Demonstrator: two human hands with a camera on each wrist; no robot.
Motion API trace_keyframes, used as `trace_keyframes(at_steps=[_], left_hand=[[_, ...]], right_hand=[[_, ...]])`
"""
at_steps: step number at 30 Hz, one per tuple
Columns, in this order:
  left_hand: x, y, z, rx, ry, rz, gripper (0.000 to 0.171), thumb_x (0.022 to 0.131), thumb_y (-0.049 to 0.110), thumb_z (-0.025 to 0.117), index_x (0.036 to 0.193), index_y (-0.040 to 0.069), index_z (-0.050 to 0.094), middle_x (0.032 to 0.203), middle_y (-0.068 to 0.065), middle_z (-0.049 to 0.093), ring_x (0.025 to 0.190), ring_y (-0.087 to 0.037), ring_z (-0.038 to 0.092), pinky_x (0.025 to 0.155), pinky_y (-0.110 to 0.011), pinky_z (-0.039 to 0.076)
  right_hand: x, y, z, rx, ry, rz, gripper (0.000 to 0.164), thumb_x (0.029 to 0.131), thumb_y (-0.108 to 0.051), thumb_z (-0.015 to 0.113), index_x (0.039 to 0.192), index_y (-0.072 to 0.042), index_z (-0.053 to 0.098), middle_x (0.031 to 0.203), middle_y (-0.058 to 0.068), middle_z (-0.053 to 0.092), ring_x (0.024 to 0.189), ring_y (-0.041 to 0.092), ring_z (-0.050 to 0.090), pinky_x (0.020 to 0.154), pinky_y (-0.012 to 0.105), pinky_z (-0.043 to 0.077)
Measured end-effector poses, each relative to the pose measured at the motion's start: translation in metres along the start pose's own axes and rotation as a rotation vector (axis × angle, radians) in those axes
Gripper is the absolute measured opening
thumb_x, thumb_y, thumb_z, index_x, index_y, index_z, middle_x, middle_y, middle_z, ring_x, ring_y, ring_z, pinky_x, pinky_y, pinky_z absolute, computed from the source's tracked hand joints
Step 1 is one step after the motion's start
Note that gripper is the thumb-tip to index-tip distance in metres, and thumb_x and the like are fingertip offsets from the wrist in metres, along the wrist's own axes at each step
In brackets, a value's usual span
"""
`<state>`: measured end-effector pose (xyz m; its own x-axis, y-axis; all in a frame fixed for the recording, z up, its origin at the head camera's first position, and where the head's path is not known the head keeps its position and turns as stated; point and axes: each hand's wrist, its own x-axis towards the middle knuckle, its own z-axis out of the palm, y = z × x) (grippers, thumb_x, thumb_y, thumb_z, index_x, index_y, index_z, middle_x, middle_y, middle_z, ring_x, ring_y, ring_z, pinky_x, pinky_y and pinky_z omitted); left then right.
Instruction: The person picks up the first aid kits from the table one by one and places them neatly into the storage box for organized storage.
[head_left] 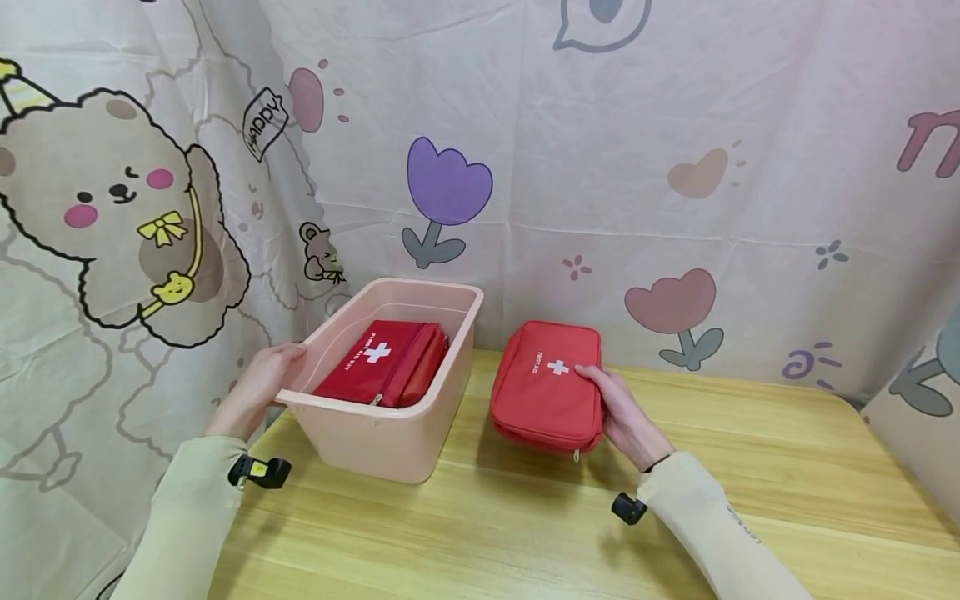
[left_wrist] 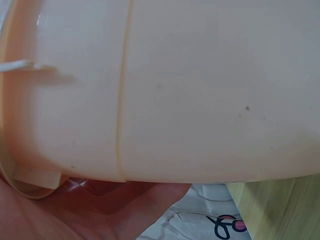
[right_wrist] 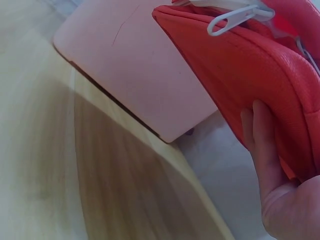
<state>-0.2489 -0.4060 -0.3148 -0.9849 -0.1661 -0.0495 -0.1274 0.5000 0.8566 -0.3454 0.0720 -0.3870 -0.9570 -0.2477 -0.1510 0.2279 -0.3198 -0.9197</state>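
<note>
A red first aid bag (head_left: 545,396) with a white cross hangs above the table, its grey zipper pull showing in the right wrist view. My right hand (head_left: 618,412) grips it by its right side, thumb on top and fingers (right_wrist: 262,135) against the underside. To its left stands a pink plastic bin (head_left: 375,437). My left hand (head_left: 258,383) holds the bin's rim at the left side, with fingers under the edge in the left wrist view. Inside the bin lies another red first aid kit pouch (head_left: 360,375), its white cross facing up.
The bin stands on a light wooden table (head_left: 525,533). Behind and to the left hangs a printed curtain (head_left: 555,183) with flowers and a bear. Each sleeve carries a small black wrist camera (head_left: 628,508).
</note>
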Motion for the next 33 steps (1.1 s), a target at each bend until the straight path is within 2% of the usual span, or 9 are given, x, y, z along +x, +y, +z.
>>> trace_keyframes(at_steps=[10,19,26,33], left_hand=[[-0.002,0.0,0.001,-0.002,-0.002,0.003,0.066,0.106,0.043,0.024,0.15,-0.006,0.027,0.139,-0.028,0.041,0.118,-0.04,0.045,0.09,-0.044,0.046],[-0.001,0.001,0.0,0.001,0.002,0.009,0.065,0.106,0.042,0.024,0.149,-0.007,0.027,0.138,-0.028,0.041,0.118,-0.039,0.045,0.09,-0.043,0.046],[-0.001,0.002,0.001,-0.002,0.005,0.004,0.064,0.106,0.041,0.024,0.149,-0.006,0.028,0.137,-0.028,0.042,0.116,-0.038,0.046,0.088,-0.04,0.046],[-0.001,0.001,0.0,-0.007,0.0,0.001,0.065,0.106,0.042,0.024,0.15,-0.006,0.028,0.138,-0.028,0.041,0.117,-0.038,0.045,0.089,-0.042,0.046]], right_hand=[[-0.006,-0.012,0.005,0.011,-0.017,-0.018,0.055,0.102,-0.028,0.054,0.149,-0.01,0.031,0.116,0.003,0.062,0.099,0.016,0.067,0.088,0.035,0.052],[-0.009,-0.022,0.01,0.028,-0.037,-0.048,0.054,0.102,-0.026,0.053,0.148,-0.007,0.031,0.11,0.002,0.065,0.096,0.016,0.068,0.085,0.033,0.053],[-0.01,-0.028,0.013,0.051,-0.043,-0.043,0.056,0.102,-0.027,0.054,0.148,-0.008,0.029,0.114,0.004,0.062,0.098,0.016,0.067,0.087,0.034,0.052],[-0.011,-0.033,0.015,0.062,-0.056,-0.058,0.055,0.103,-0.026,0.052,0.148,-0.005,0.03,0.113,0.004,0.062,0.097,0.016,0.067,0.086,0.034,0.053]])
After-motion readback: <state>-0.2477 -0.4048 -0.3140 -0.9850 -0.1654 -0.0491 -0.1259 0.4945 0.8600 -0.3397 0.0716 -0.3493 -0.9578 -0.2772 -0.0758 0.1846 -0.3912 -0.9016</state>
